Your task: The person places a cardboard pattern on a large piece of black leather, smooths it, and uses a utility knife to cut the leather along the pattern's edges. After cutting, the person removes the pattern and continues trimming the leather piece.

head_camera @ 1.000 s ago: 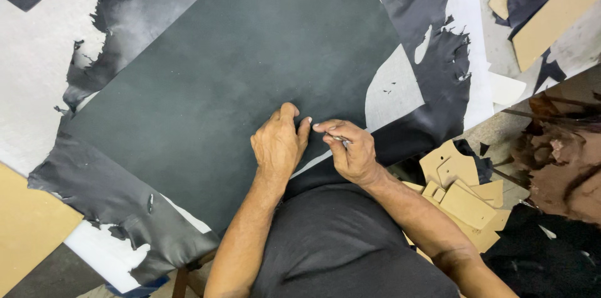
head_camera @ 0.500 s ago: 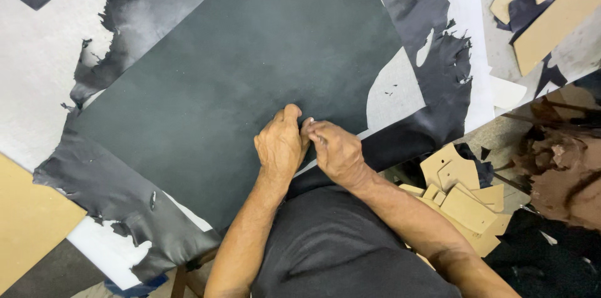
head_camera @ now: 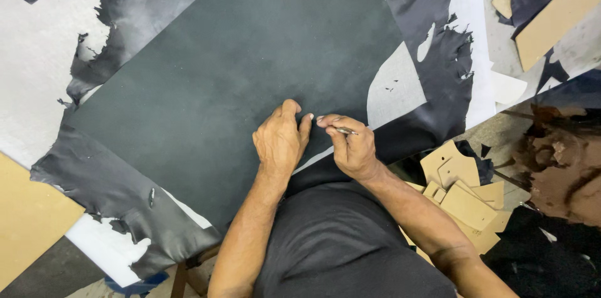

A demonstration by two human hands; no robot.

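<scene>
A large dark green-grey leather sheet [head_camera: 238,66] lies flat across the white table [head_camera: 31,91]. My left hand [head_camera: 280,140] rests on the sheet's near edge, fingers curled down against the leather. Right beside it, my right hand [head_camera: 352,146] is closed around a thin metal tool [head_camera: 343,130] that points toward the left hand's fingertips. The two hands almost touch at the sheet's edge. What lies under the left palm is hidden.
Ragged black leather offcuts [head_camera: 113,191] lie at the near left, with more black leather pieces [head_camera: 444,66] at the right. Tan cardboard templates [head_camera: 463,195] are stacked to the right of my body. Brown boards [head_camera: 551,16] sit far right, and brown leather scraps [head_camera: 563,179] lie beside the templates.
My right hand closed in against the left hand half a second ago, then drew slightly back to the right, showing the metal tool again. The left hand stayed on the sheet's edge.
</scene>
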